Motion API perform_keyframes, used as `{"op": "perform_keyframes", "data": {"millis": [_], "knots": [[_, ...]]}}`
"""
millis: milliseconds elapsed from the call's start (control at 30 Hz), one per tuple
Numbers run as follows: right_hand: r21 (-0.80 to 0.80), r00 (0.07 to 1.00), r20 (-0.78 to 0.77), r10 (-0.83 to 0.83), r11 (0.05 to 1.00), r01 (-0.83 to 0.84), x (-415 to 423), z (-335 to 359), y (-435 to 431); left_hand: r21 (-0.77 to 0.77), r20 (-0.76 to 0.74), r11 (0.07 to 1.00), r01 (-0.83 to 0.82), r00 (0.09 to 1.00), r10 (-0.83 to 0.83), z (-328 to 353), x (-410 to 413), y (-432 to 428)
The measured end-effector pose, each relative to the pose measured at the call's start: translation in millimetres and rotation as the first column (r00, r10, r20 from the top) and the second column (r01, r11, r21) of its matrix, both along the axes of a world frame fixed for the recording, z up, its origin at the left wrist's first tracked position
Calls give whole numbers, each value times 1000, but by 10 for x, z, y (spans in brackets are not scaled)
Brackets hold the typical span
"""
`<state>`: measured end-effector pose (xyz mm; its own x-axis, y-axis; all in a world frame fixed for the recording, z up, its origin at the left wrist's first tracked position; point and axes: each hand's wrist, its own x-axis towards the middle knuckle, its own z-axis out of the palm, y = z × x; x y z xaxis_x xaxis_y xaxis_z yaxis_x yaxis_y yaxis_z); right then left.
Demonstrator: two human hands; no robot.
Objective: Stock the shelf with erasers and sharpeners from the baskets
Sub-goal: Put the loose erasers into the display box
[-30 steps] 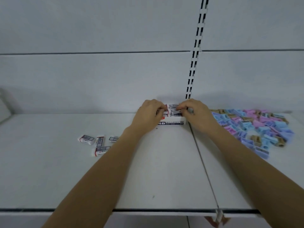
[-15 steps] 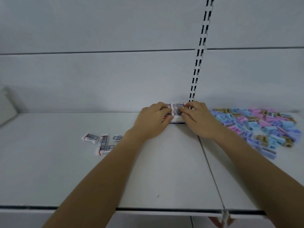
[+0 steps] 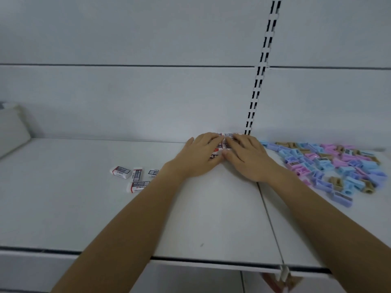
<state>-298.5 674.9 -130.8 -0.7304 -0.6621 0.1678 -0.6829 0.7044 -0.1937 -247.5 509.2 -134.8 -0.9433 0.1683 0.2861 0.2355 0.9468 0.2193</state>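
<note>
Both hands lay flat with fingers straight on the packed erasers (image 3: 220,145) at the back edge of the shelf (image 3: 63,208). The left hand (image 3: 201,157) and right hand (image 3: 247,159) were side by side, gripping nothing. A few loose erasers (image 3: 135,178) lay toward the left, not yet lined up. The sharpeners (image 3: 330,166) sat in an unsorted heap at the back right. Stocking looked partly done; no baskets were in view.

shop interior, shown by a white display shelf (image 3: 63,208) set against plain back panels (image 3: 127,39) and a slotted upright (image 3: 259,81) of the retail kind, with a heap of pastel sharpeners (image 3: 330,163) lying right of the upright and wrapped erasers (image 3: 135,178) loose left of it.
</note>
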Motion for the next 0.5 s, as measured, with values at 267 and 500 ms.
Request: {"op": "perform_keyframes", "data": {"millis": [267,500], "knots": [[-67,999,-26,43,997,-45,-3,64,-12,148,57,989,-5,998,-3,281,47,-115],[-71,958,-93,273,958,-280,328,208,-262,-166,146,977,-131,977,156,585,504,-768]]}}
